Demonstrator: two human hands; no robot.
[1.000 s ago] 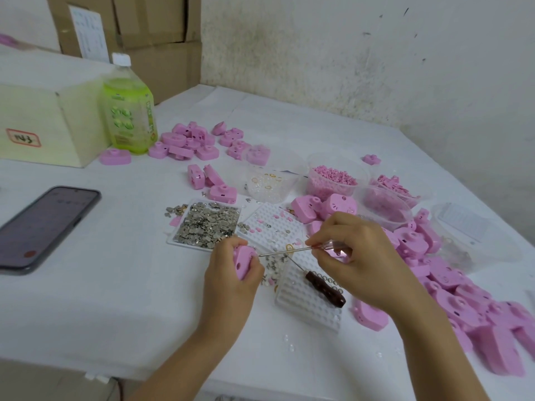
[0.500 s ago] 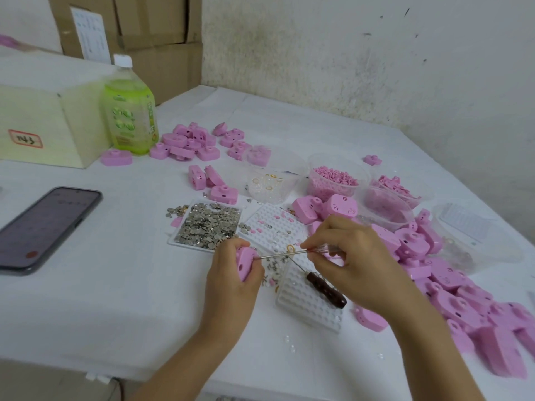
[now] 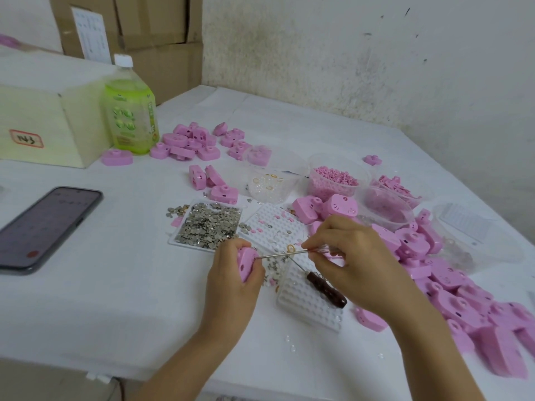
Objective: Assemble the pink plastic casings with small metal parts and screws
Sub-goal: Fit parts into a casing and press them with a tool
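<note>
My left hand (image 3: 231, 285) grips a pink casing (image 3: 245, 263) just above the white table. My right hand (image 3: 356, 264) pinches a thin screwdriver (image 3: 282, 254) whose metal tip touches the top of that casing. A tray of small metal parts (image 3: 207, 224) lies just beyond my left hand. White dimpled trays (image 3: 307, 302) with a few small parts lie under and between my hands. A brown-handled tool (image 3: 325, 287) rests on the near tray. Many pink casings (image 3: 463, 299) are heaped at the right.
A phone (image 3: 43, 227) lies at the left. A green bottle (image 3: 130, 108) and a pale box (image 3: 43, 125) stand at the back left, beside another pile of casings (image 3: 197, 140). Clear tubs (image 3: 335, 180) of pink bits and rings stand behind the trays.
Both hands have stayed nearly in place. The screwdriver remains set against the casing, and my right hand's fingers have shifted slightly on its handle.
</note>
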